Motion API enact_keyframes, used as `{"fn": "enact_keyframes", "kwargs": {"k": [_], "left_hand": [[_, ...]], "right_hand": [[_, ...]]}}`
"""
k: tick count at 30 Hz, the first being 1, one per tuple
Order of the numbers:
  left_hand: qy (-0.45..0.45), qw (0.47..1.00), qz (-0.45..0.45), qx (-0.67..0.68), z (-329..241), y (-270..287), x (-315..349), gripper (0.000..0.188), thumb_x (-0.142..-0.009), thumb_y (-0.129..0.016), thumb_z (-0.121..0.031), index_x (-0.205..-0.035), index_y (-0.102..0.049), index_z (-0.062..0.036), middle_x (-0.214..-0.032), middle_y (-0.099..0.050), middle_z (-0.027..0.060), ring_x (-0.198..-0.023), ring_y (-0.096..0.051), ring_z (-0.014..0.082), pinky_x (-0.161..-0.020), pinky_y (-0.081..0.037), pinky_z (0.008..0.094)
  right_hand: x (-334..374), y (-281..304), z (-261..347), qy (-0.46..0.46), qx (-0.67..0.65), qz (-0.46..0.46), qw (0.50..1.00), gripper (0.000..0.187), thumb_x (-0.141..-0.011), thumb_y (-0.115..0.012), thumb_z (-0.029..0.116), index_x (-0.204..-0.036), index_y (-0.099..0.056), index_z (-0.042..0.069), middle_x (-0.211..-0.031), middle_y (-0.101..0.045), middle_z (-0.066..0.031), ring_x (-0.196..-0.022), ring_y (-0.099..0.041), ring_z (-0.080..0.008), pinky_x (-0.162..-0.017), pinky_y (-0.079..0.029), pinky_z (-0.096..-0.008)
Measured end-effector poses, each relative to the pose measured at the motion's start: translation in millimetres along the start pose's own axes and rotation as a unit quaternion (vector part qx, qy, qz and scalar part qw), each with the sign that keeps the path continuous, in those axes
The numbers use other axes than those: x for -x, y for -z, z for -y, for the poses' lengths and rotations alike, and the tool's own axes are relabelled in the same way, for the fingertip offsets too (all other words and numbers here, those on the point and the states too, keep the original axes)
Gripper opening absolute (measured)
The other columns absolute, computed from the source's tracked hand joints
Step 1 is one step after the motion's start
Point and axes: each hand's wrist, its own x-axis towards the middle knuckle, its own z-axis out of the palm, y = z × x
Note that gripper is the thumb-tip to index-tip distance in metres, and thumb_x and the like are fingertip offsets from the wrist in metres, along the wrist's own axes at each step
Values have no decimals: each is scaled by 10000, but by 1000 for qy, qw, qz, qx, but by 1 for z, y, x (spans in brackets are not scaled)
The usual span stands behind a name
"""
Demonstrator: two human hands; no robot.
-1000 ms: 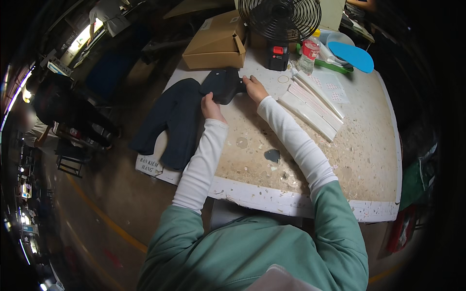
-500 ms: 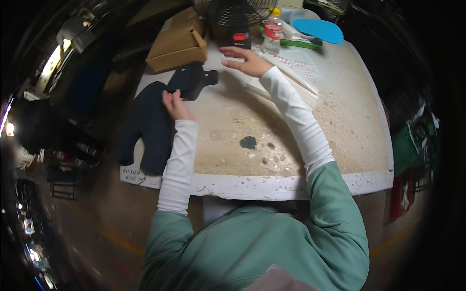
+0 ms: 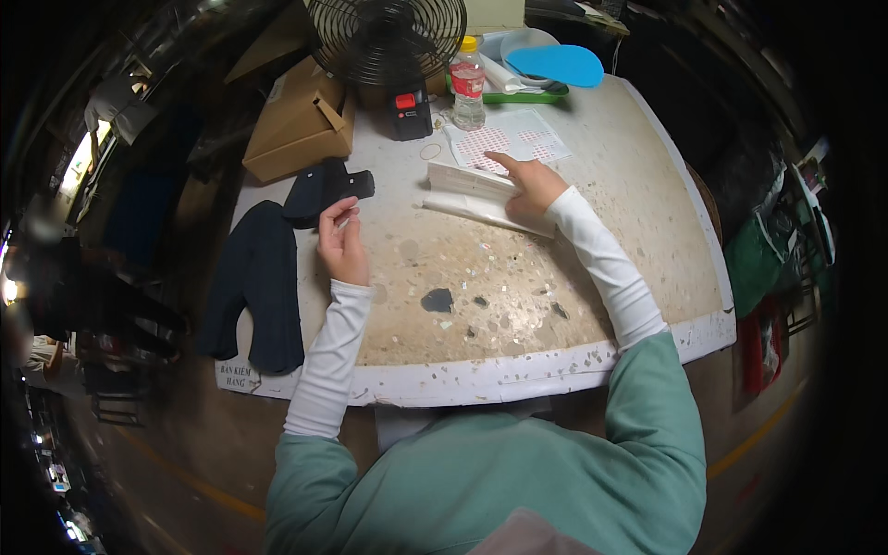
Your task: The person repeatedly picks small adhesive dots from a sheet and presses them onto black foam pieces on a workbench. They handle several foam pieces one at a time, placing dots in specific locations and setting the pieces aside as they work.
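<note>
Grip, right hand point(image 3: 529, 191): index stretched out, rest curled at the right end of the white paper strips point(image 3: 467, 178); can't tell whether paper is pinched. Left hand point(image 3: 344, 242): fingers loosely bent and slightly parted, nothing seen between them, fingertips just beside the tab of the small dark piece point(image 3: 316, 192); contact can't be told. Change: a second ago both hands were on that piece; right has since left it for the strips, left now looks off it too. Reads as attention shifting from dark piece to paper. Piece lies on the bench point(image 3: 647, 250), up-left of the left hand, well apart from the right, against the two-legged dark piece point(image 3: 252, 264). Beyond: cardboard box point(image 3: 301, 139), fan point(image 3: 388, 46), red-marked sheet point(image 3: 507, 139).
</note>
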Motion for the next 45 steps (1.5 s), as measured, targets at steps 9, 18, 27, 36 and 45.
{"fn": "enact_keyframes", "kwargs": {"k": [9, 18, 27, 36, 45], "left_hand": [[24, 998, 50, 14, 7, -1, 3, 140, -896, -492, -3, -954, -619, -6, -946, -650, 38, -848, -584, 108, -768, -448, 235], [-83, 981, 143, -101, 12, -21, 12, 172, -802, -505, 69, -778, -652, -17, -815, -642, 59, -738, -620, 139, -668, -489, 249], [-89, 984, 124, -90, 12, -21, 11, 175, -797, -516, 60, -754, -661, -27, -785, -640, 51, -702, -621, 141, -618, -483, 241], [-69, 981, 150, -101, 7, -20, 13, 172, -815, -511, 65, -766, -654, -17, -802, -639, 46, -711, -608, 124, -622, -475, 233], [-91, 979, 139, -119, 10, -19, 12, 185, -797, -510, 53, -746, -663, -40, -771, -640, 33, -641, -597, 119, -564, -461, 227]], "right_hand": [[2, 40, -63, -135, 108, -87, 981, 510, -700, -611, 71, -1205, -607, 142, -1081, -657, -163, -983, -636, -323, -876, -506, -393], [-48, 23, -90, -229, 145, -145, 952, 325, -787, -548, 113, -1092, -660, 122, -1098, -657, -147, -1017, -630, -320, -885, -501, -410], [-96, 32, -79, -277, 197, -158, 927, 276, -832, -555, 124, -1083, -669, 112, -1142, -644, -139, -1056, -622, -317, -896, -496, -429], [-84, 41, -74, -132, 143, -226, 955, 586, -737, -740, 281, -1276, -525, 203, -1312, -474, -156, -1229, -446, -350, -1017, -385, -507], [-115, 41, -66, 34, 101, -362, 926, 421, -788, -693, 307, -1182, -627, 173, -1284, -537, -186, -1263, -435, -369, -1061, -351, -420]]}}
